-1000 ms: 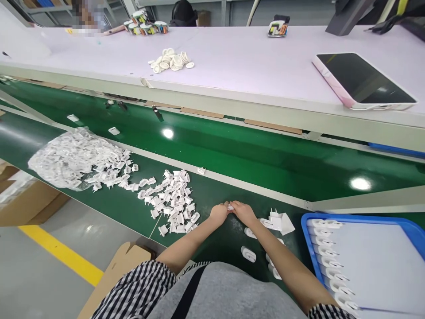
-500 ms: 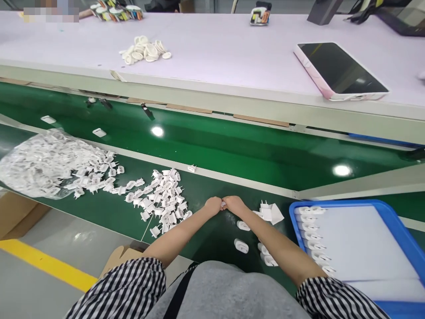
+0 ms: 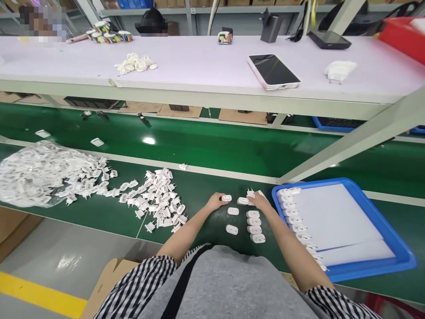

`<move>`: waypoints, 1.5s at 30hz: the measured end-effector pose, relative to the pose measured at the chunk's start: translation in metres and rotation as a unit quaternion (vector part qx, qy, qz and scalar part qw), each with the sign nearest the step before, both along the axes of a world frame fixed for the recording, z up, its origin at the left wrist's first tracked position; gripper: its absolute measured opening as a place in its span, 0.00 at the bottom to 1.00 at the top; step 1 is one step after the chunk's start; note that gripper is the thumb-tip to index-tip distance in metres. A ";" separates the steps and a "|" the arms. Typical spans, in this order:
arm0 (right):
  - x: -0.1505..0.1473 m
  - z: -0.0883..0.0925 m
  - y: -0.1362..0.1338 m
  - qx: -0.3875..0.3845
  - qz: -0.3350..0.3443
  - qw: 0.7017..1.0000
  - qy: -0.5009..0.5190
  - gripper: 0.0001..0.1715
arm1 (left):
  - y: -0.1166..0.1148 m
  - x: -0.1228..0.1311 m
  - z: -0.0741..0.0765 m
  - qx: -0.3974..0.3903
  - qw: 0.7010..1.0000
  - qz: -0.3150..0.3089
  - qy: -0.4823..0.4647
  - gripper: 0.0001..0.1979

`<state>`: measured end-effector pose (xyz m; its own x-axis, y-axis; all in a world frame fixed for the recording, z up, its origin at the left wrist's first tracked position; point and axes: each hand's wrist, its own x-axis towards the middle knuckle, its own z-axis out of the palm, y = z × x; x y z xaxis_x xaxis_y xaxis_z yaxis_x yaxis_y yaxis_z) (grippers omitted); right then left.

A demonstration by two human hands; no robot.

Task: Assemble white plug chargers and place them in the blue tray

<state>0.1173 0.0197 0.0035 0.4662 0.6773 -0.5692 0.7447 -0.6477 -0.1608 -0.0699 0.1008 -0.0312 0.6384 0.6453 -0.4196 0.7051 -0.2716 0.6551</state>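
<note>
White plastic is pinched in the fingertips of the left hand [image 3: 216, 201]: a small oval-ended housing [image 3: 226, 198], raised at the front of the fingers above a dark green work surface [image 3: 195, 190]. The right hand [image 3: 260, 202] is to the right, its fingers at a white piece with two upright prongs [image 3: 251, 193]; whether they grip it or only touch it, I cannot tell. Just left of those fingers lies another white housing [image 3: 243, 201], and nearer the body are two more, one [image 3: 233, 211] beyond the other [image 3: 231, 229], well apart from each other. Beside them, a close column of four housings [image 3: 254, 225] runs toward the body. Left of the left arm spreads a loose heap of white pronged parts [image 3: 162, 197], which trails off to a clear plastic bag [image 3: 36, 177] full of similar white parts. On the right, a blue tray [image 3: 403, 261] holds a row of white plugs [image 3: 295, 215] along its left side, beside a pale sheet [image 3: 335, 217]. On the pale raised shelf [image 3: 199, 62] lie a phone [image 3: 274, 71], a small pile of white oval pieces [image 3: 135, 64] and a white plug [image 3: 340, 70].
</note>
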 end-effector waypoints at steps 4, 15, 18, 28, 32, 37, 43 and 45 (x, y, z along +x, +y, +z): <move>0.001 -0.017 -0.012 0.021 0.023 0.999 0.022 0.33 | -0.007 0.032 0.001 -0.007 0.999 0.020 -0.027 0.17; 0.002 -0.016 -0.008 0.068 0.046 0.995 0.061 0.36 | -0.021 0.063 0.006 -0.010 0.993 -0.110 -0.045 0.37; 0.007 -0.015 -0.004 0.056 0.048 0.995 0.071 0.31 | -0.027 0.062 0.010 0.010 0.994 -0.106 -0.022 0.50; 0.036 -0.009 -0.029 0.132 0.032 0.984 0.119 0.18 | -0.029 0.076 0.008 0.090 0.977 -0.174 -0.087 0.40; 0.041 -0.011 -0.050 0.160 -0.007 0.979 0.129 0.20 | -0.025 0.084 0.006 0.084 0.981 -0.159 -0.071 0.26; 0.039 -0.017 -0.064 0.212 -0.112 0.948 0.207 0.18 | -0.021 0.082 0.007 0.061 0.987 -0.138 -0.057 0.21; 0.028 -0.032 -0.053 0.215 -0.193 0.910 0.299 0.16 | -0.018 0.067 0.012 0.002 0.989 -0.150 0.016 0.29; 0.026 -0.036 -0.047 0.213 -0.199 0.905 0.310 0.16 | -0.016 0.069 0.016 -0.023 0.985 -0.168 0.034 0.32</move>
